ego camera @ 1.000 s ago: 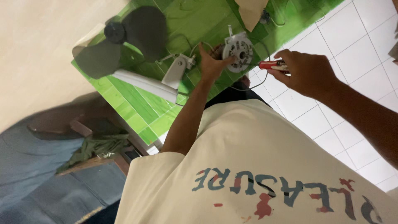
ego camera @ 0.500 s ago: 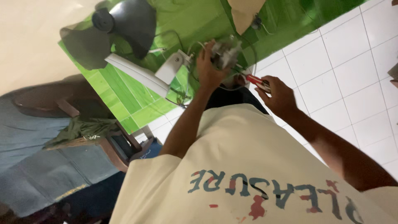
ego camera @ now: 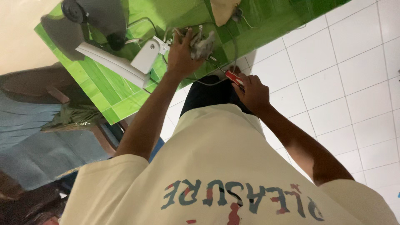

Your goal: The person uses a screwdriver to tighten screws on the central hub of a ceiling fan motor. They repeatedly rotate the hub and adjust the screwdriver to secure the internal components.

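Fan motor point(ego camera: 202, 43) shifted up-left, L hand point(ego camera: 181, 54) gripping, R hand point(ego camera: 252, 91) w/ screwdriver point(ego camera: 234, 78)

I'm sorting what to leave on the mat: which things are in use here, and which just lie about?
In use:
left hand gripping the fan motor
right hand holding the red-handled screwdriver

Lying about:
grey fan blade
white fan stand
green mat
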